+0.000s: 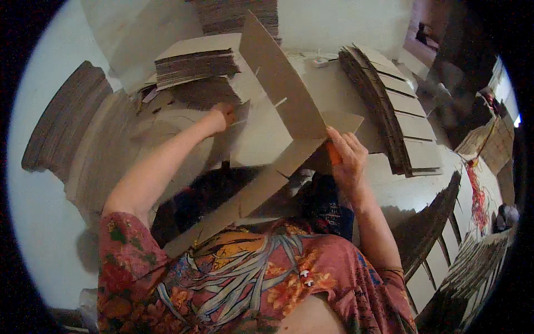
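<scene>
The person is wearing a red shirt with a flower pattern (250,278), and both bare forearms are coming up from it toward the work. Between the arms, a long flat strip of brown cardboard with cut slots (245,200) is lying slanted, its lower end near the left elbow and its upper end rising toward the right hand. The right hand (347,156) is gripping the place where this strip is meeting a large tilted sheet of brown cardboard (278,83); the fingers are curled over the cardboard edge, and something orange is showing under the palm, but I cannot tell what it is. The tilted sheet is standing up on its edge, leaning away from the right hand toward the far left.

The left hand (223,116) is stretched forward and is lying at the foot of a stack of flat cardboard pieces (197,64); the fingers seem to be closed on a piece there, though the view is too small to be sure. Well to the left of the left arm, a dark fanned pile of cardboard sheets (64,119) is resting. Just beyond the right hand, to its right, a long leaning row of slotted cardboard sheets (389,106) is lying. Farther right and nearer, more cardboard bundles (473,261) are standing in rows.
</scene>
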A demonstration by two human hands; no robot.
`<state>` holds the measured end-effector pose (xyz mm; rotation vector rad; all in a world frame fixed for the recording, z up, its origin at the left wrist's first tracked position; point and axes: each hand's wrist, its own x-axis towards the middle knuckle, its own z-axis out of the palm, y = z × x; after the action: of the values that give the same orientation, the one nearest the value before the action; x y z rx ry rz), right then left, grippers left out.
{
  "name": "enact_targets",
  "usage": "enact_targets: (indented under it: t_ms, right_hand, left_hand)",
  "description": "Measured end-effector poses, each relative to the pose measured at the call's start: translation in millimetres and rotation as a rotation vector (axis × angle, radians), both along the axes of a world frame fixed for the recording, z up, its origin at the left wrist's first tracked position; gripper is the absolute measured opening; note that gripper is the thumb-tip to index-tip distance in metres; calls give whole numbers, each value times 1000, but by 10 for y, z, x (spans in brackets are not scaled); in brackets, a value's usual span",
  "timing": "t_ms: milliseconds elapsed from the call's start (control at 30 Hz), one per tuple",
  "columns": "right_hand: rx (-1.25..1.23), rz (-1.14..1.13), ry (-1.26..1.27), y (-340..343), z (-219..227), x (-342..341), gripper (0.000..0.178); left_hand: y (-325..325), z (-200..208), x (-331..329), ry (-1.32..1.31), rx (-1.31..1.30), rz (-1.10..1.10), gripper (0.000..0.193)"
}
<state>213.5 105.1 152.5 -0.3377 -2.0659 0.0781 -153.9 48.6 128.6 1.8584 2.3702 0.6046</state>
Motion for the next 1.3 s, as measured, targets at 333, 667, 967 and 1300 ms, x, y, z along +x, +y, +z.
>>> enact_targets:
  t_ms: [333,667,967,1300]
  right_hand:
    - [-111,13,-258,227,-172,-140,35]
    - [-317,29,-340,392,-54,-295,35]
    - [-518,-39,-556,461,-57,-549,40]
    - [-691,-136,-691,271,-71,-555,59]
  left_hand:
    - [43,403,1006,-274,-224,-42,20]
    - [-76,216,490,-497,-61,-223,36]
    - [-611,-812,-1439,59,-308,646,78]
    - [-560,-797,-1787,29,-532,776,87]
